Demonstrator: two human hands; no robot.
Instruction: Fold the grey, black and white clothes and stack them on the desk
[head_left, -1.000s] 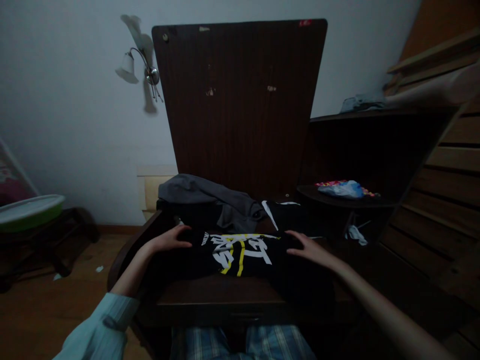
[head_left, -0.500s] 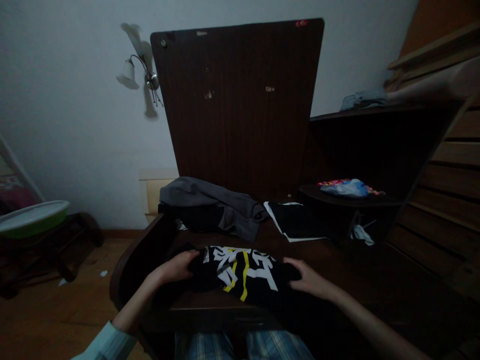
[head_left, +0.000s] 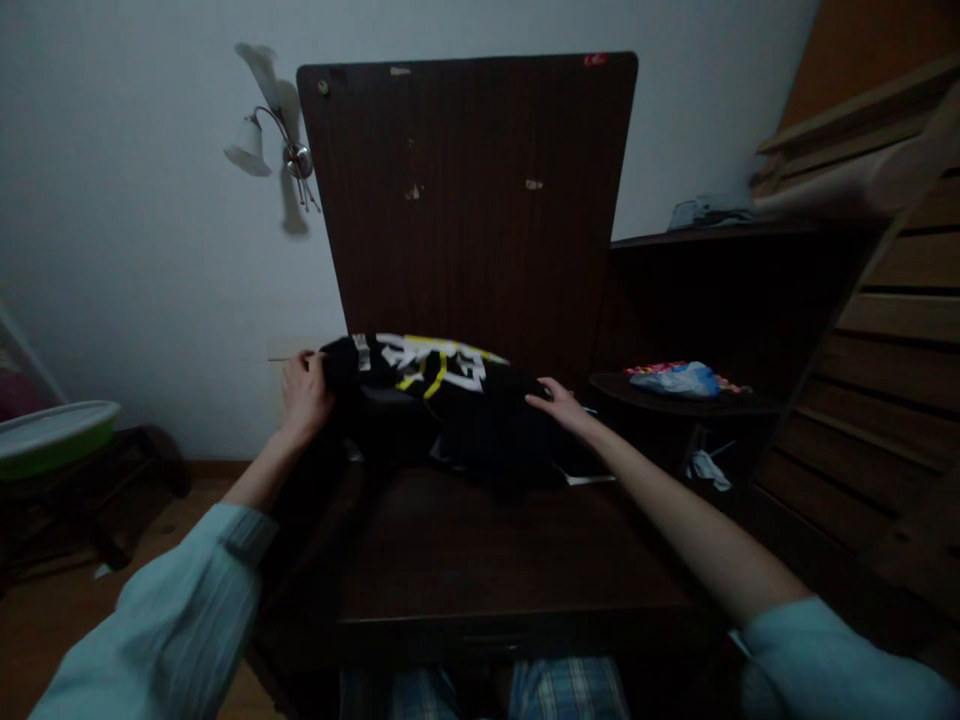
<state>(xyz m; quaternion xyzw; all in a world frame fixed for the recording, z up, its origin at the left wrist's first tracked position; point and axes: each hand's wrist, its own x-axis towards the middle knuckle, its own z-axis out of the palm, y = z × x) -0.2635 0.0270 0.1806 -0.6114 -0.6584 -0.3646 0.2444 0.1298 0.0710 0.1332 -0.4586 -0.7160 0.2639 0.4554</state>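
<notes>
A black T-shirt (head_left: 457,385) with white and yellow print is held up over the back of the dark wooden desk (head_left: 510,560). My left hand (head_left: 306,392) grips its left end, the fingers closed on the cloth. At the right end, my right hand (head_left: 562,406) pinches the fabric between thumb and fingers. The shirt hangs between both hands and covers most of the grey garment behind it. A white edge (head_left: 589,480) of the flat black-and-white item shows beside the shirt's lower right.
A tall dark panel (head_left: 472,210) stands behind the desk. On the right, a shelf (head_left: 622,393) carries a plastic bag (head_left: 679,380). A wall lamp (head_left: 251,150) hangs at the left. A green basin (head_left: 60,440) sits on a stool, and wooden slats (head_left: 892,390) line the right side.
Both hands have lifted the T-shirt from the desk's front and carried it away from me to the back. It now hides the grey garment and much of the black-and-white item.
</notes>
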